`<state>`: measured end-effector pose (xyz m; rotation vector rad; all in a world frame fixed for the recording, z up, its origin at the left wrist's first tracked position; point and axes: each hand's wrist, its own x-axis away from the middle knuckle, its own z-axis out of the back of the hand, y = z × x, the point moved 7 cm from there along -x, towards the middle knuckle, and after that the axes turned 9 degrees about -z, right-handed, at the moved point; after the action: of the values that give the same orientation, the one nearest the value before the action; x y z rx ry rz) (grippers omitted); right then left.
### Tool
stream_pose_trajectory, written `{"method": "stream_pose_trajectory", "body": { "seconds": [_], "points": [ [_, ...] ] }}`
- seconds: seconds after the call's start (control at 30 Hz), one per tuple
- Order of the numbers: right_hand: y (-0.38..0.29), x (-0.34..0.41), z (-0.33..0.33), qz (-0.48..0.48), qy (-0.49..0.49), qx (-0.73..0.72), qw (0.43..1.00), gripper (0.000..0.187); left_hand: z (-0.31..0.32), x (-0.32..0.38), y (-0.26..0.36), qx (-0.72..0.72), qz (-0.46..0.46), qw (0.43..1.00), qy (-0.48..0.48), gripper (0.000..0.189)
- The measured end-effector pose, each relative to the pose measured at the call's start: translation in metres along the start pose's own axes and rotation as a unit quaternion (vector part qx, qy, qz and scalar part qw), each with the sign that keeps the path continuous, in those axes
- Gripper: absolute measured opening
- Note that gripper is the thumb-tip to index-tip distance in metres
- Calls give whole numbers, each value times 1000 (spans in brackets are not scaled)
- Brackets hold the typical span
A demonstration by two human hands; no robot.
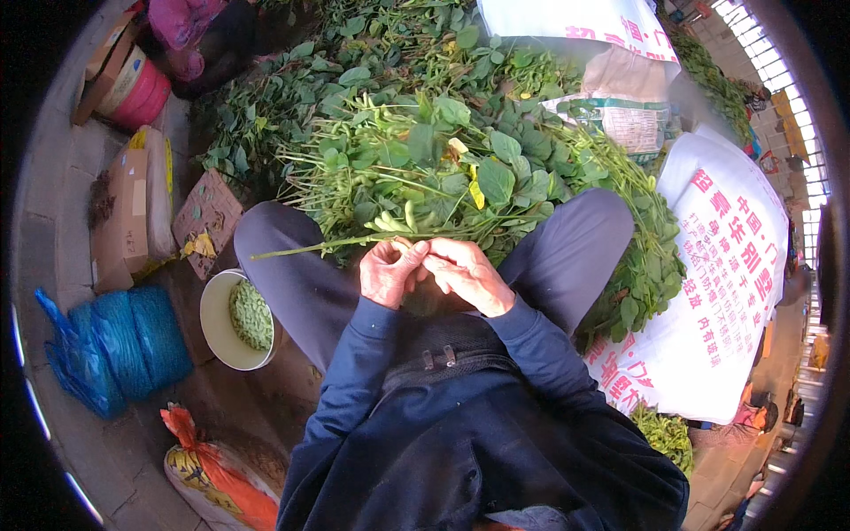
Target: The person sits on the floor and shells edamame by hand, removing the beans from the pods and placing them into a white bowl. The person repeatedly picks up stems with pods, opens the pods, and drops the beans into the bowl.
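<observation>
My left hand (390,272) is closed around a green bean stalk (312,248), whose bare end points out to the left. Plump green pods (397,219) stick up from the stalk just beyond my fingers. Against the left fingertips rests my right hand (469,269), its fingers bent; what lies between them is hidden. Both hands are above my lap, between my spread knees. Right beyond them is a heap of leafy bean plants (425,152) with pods still on the stems. To the left, a white bucket (214,325) holds shelled green beans (252,317).
Left of me are a roll of blue plastic (129,348), a cardboard box (119,219), a brick-coloured slab (209,222), a pink tub (143,93) and an orange-and-white sack (222,488). A person (199,40) sits at upper left. White printed sheets (717,279) cover plants at right.
</observation>
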<state>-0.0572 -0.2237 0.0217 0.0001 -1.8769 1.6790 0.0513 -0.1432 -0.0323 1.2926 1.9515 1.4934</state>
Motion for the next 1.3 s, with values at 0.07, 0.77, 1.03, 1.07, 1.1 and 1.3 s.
{"method": "stream_pose_trajectory", "body": {
  "seconds": [0.07, 0.77, 1.03, 1.07, 1.1, 1.3],
  "points": [
    [-4, 2, 0, -14, -10, -11, 1000, 29, -1, 3, 0, 32, 18, 999, -18, 17],
    [-24, 1, 15, -36, 9, -50, 998, 32, 3, 11, -12, 217, 37, 974, -60, 42],
    [-32, -4, 28, -77, -13, -112, 991, 31, 40, 8, -30, 176, -2, 984, 40, 34],
    [-32, -4, 27, -79, -13, -119, 990, 31, 39, 6, -27, 147, -10, 989, 34, 33],
    [-32, -4, 26, -78, -16, -123, 989, 31, 37, 2, -23, 117, -20, 993, 29, 32],
    [-26, -3, 25, -77, -23, -141, 987, 29, 9, -9, -18, -115, -58, 992, 9, 28]
  ]
}}
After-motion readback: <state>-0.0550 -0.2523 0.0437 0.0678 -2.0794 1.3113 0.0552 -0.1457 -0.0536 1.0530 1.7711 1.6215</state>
